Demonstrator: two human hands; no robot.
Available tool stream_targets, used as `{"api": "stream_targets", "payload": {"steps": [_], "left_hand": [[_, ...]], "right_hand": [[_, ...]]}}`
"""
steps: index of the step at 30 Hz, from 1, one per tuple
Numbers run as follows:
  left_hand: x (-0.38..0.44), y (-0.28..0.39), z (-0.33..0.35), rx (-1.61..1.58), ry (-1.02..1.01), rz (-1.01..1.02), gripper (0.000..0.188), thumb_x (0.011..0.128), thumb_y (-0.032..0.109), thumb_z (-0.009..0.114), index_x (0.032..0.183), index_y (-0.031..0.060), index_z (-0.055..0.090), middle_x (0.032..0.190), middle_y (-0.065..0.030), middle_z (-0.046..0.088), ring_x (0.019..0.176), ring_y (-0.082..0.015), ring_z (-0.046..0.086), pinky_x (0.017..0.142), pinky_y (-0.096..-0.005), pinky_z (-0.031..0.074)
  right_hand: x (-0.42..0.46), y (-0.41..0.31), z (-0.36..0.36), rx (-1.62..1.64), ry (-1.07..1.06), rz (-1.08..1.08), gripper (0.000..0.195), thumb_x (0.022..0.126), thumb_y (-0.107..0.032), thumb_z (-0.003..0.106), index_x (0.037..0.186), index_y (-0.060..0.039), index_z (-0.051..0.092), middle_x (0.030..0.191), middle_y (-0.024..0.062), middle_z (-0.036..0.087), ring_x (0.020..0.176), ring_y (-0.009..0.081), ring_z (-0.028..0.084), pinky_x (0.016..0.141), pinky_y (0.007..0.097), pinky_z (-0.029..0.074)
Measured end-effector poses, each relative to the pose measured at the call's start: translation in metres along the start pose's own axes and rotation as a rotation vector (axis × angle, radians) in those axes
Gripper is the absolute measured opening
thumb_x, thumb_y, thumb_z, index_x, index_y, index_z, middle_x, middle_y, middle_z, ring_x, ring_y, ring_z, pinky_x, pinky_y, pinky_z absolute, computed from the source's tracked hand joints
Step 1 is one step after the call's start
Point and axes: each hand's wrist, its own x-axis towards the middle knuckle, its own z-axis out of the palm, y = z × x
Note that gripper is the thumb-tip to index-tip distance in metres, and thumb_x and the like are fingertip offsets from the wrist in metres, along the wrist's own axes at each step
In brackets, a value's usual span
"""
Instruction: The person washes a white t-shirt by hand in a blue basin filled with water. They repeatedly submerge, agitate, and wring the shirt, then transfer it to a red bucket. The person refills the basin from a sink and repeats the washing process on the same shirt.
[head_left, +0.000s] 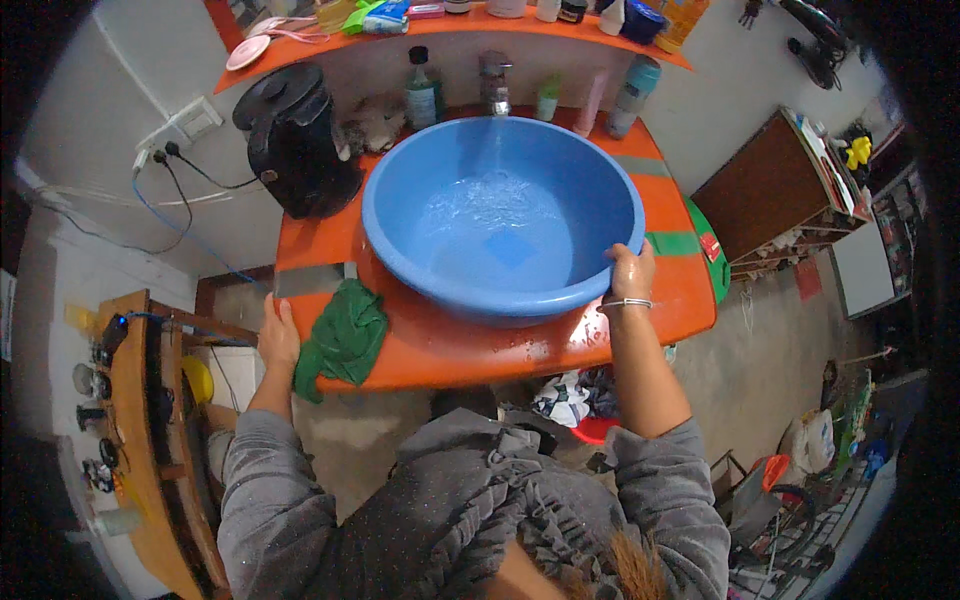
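Note:
A blue plastic basin (390, 251) rests on the orange washstand counter (450, 352), below a metal faucet (496, 82). Water runs from the faucet and ripples in the basin. With thumb over the rim, my right hand (634, 271) grips the basin's right front side; its skin looks wet, and a bracelet circles the wrist. My left hand (279, 334) is at the counter's left edge, fingers extended and holding nothing that I can see. Just right of it, a crumpled green cloth (349, 330) lies on the counter, one corner hanging over the front edge.
A black electric kettle (300, 150) stands left of the basin. Bottles, including a spray can (634, 97), line the back under an orange shelf (450, 28) of toiletries. Below the counter, a red tub (596, 431) sits by some clothes (562, 397). Power cords (187, 217) hang at left.

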Motion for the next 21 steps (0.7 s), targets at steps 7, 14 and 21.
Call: {"api": "stream_targets", "payload": {"steps": [7, 14, 21], "left_hand": [[0.000, 0.000, -0.003, -0.010, -0.007, -0.055, 0.047, 0.081, 0.046, 0.029, 0.118, 0.0165, 0.034, 0.097, -0.0198, 0.052, 0.089, -0.0366, 0.048, 0.077, -0.0438, 0.036], [0.004, -0.009, 0.004, -0.027, 0.056, -0.042, 0.045, 0.079, 0.046, 0.034, 0.112, 0.0159, 0.039, 0.095, -0.0199, 0.053, 0.089, -0.0366, 0.049, 0.075, -0.0434, 0.037], [-0.002, 0.002, -0.005, -0.014, 0.022, -0.082, 0.045, 0.079, 0.047, 0.034, 0.110, 0.0150, 0.040, 0.094, -0.0198, 0.053, 0.088, -0.0365, 0.049, 0.075, -0.0421, 0.037]], "right_hand": [[-0.002, 0.013, -0.001, -0.055, 0.007, -0.074, 0.046, 0.057, 0.002, 0.047, 0.102, 0.0053, 0.039, 0.083, 0.0106, 0.051, 0.071, 0.0190, 0.050, 0.064, 0.0273, 0.041], [-0.011, -0.002, 0.002, -0.036, -0.010, -0.063, 0.047, 0.056, 0.002, 0.047, 0.103, 0.0037, 0.041, 0.086, 0.0115, 0.051, 0.073, 0.0202, 0.050, 0.066, 0.0274, 0.041], [-0.017, -0.011, 0.004, 0.027, -0.011, -0.049, 0.044, 0.056, 0.000, 0.048, 0.100, 0.0037, 0.042, 0.085, 0.0112, 0.052, 0.073, 0.0199, 0.050, 0.066, 0.0271, 0.041]]}}
